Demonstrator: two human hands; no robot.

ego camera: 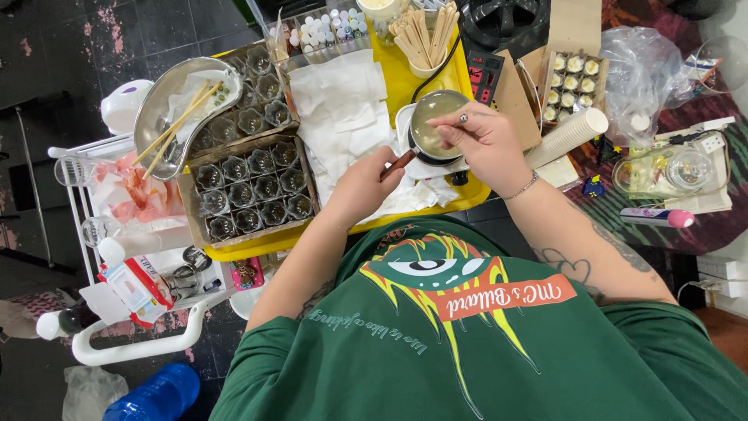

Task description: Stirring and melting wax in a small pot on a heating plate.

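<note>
Stirring step, as I judge it: my left hand (pixel 360 183) grips the small pot's handle (pixel 399 162), right hand (pixel 477 140) pinches a stirrer over the pot (pixel 436 125); next calls for a steady pot.

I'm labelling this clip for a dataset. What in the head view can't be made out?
- Whatever the right hand pinches over the small pot: its own fingers hide it.
- The pot's handle: mostly under the left hand.
- Contents of the dark glass cups: too small.
- Blue bottle: cut by the bottom edge.
</note>
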